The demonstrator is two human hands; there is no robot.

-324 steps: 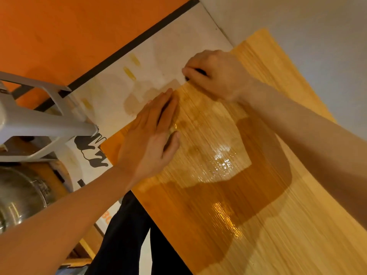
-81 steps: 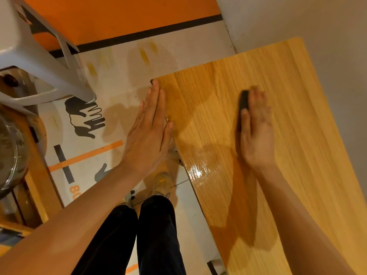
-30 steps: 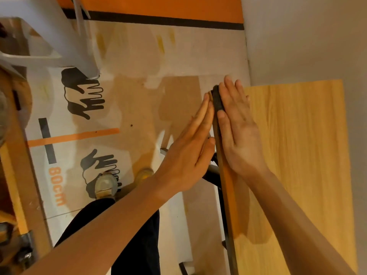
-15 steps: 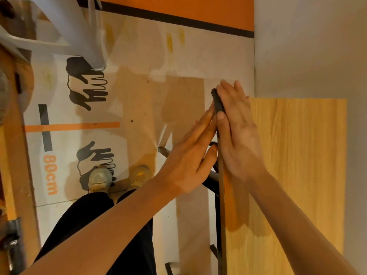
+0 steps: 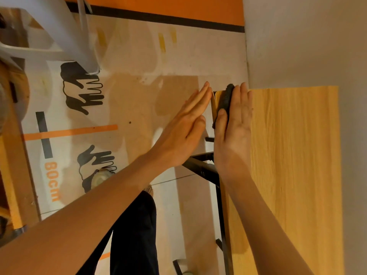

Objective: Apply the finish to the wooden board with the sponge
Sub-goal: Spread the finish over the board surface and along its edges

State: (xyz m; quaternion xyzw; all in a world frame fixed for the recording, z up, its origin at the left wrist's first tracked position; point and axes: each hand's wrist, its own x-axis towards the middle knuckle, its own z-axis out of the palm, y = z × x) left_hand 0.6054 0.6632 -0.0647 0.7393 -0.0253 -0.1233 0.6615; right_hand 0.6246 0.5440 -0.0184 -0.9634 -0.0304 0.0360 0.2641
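We look down on the wooden board [image 5: 294,165], which lies flat on a black metal stand [image 5: 206,169] with its pale grain running away from us. Our right hand [image 5: 232,139] rests palm down on the board's left edge, close to the far left corner. Under it sits the dark sponge [image 5: 225,102], pressed against the wood right along that edge. The fingers [image 5: 241,104] lie stretched out and nearly flat over the sponge rather than curled round it, and the thumb [image 5: 220,120] presses in from the left side, so the sponge is pinned between palm, thumb and board. Only its far end and left side show beyond the hand; the rest is covered. Its far tip reaches almost to the far edge of the board.

Our left hand [image 5: 184,135] is open and holds nothing, fingers straight and together. It stands just beside the board's left edge, off the top surface, with the fingertips near the far left corner; we cannot tell whether they touch the edge.

Below lies the floor covering [image 5: 139,62], printed with black hand shapes, an orange line and the marking "80cm". A white plastic stool [image 5: 59,36] stands at the upper left, and dark trousers [image 5: 135,231] show beneath our left forearm.
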